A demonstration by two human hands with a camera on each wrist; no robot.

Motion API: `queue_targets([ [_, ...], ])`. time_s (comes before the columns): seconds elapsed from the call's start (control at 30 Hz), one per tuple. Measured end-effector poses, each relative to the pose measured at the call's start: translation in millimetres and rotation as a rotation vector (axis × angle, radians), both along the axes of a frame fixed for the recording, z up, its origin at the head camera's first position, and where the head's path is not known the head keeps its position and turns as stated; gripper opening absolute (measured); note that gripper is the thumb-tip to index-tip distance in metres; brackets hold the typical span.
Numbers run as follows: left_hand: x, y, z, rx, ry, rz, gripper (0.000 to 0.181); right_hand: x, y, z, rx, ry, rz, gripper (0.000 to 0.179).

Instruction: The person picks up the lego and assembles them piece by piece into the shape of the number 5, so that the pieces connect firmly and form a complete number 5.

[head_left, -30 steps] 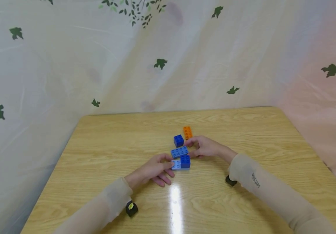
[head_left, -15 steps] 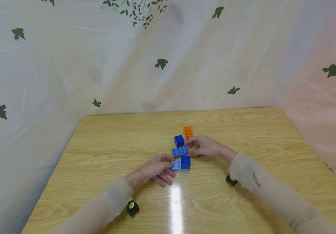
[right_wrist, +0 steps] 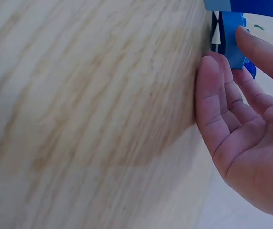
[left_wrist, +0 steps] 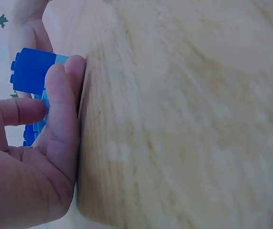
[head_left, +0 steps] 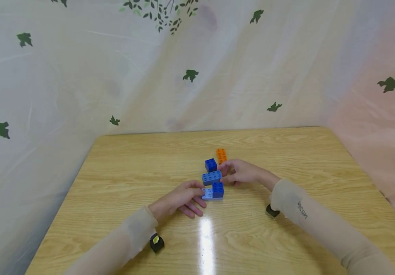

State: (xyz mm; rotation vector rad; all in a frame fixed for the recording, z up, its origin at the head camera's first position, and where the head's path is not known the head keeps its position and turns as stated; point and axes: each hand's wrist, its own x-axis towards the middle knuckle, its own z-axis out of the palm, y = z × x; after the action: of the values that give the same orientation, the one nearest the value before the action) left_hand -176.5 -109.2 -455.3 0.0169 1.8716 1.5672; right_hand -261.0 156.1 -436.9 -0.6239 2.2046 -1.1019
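Note:
My left hand pinches the left end of a light blue brick, thumb at its near side. A dark blue square brick stands on that brick's right half; in the left wrist view the dark blue brick rises beyond my fingertips. Just behind lies a longer mid-blue brick, its right end between the thumb and fingers of my right hand. The right wrist view has the thumb against the side of this mid-blue brick; the other fingers curve near the tabletop.
Another dark blue square brick sits behind the mid-blue one. Farther back is a flat orange brick, partly beside the right hand. All are on a wooden table, with a printed cloth hanging behind its far edge.
Both hands and the bricks keep nearly the same places. The head view has shifted very slightly.

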Motion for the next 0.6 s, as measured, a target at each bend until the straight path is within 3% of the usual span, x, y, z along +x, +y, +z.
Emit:
queue_targets([
  [0.3, 1.4, -10.7, 8.7, -0.002, 0.034, -0.038, 0.048, 6.4, 4.9, 12.9, -0.032, 0.005, 0.033, 0.046],
  [0.6, -0.6, -15.6, 31.5, 0.008, 0.159, -0.014, 0.067, 29.5, 12.9, 30.5, -0.173, 0.05, 0.021, 0.045],
])
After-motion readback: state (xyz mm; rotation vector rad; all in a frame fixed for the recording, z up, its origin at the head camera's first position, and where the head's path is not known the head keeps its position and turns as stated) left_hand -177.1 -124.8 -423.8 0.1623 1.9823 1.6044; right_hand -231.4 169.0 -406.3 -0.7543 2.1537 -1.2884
